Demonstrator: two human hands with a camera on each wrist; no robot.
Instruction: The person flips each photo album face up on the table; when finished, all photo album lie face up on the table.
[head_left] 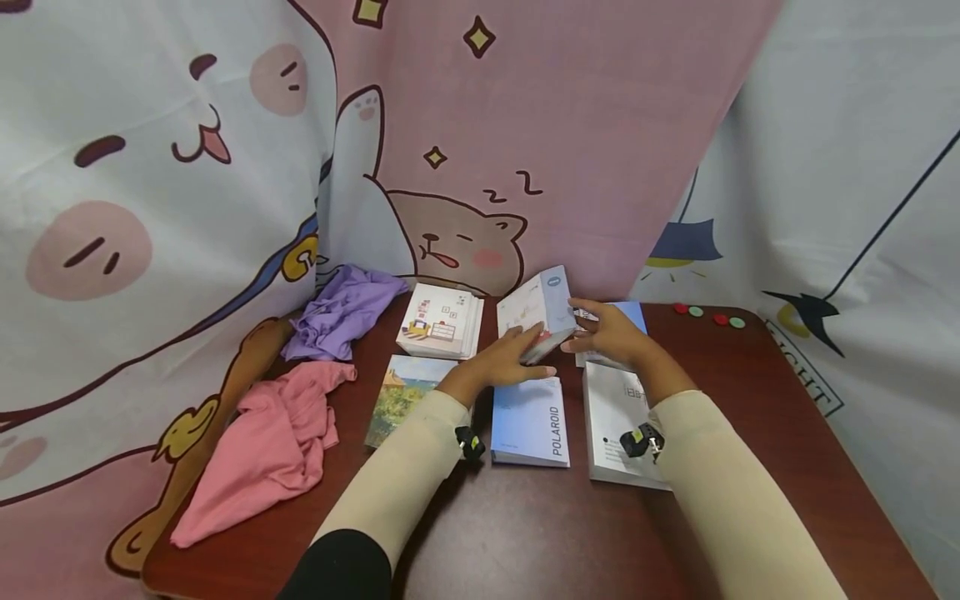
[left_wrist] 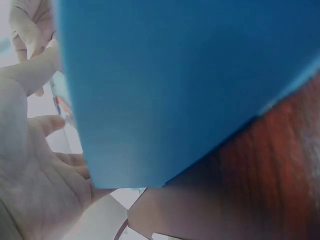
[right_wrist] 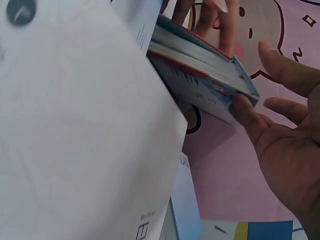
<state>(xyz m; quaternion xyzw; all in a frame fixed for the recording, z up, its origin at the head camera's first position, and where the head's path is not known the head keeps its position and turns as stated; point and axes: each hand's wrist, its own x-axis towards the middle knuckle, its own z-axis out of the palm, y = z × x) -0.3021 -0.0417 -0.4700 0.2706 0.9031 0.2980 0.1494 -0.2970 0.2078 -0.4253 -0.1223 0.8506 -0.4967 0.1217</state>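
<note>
A thick photo album point(head_left: 534, 307) with a pale white-and-blue cover is tilted up off the table at the back middle; its page edges show in the right wrist view. My left hand point(head_left: 506, 357) grips its lower near side, the thumb lying across the cover. At its right edge my right hand point(head_left: 617, 337) holds the corner; in the right wrist view a finger of that hand point(right_wrist: 287, 132) touches the corner. Nearer to me lies a blue POLAROID album point(head_left: 528, 425). A large blue surface point(left_wrist: 165, 90) hides part of the left wrist view.
White albums point(head_left: 438, 321) stand stacked at back left, with a landscape-cover album point(head_left: 412, 392) before them. A white book point(head_left: 618, 433) lies under my right wrist, a blue album point(head_left: 628, 315) behind. Purple cloth point(head_left: 341, 308), pink cloth point(head_left: 273, 442) and several red and green discs point(head_left: 696, 312) flank them.
</note>
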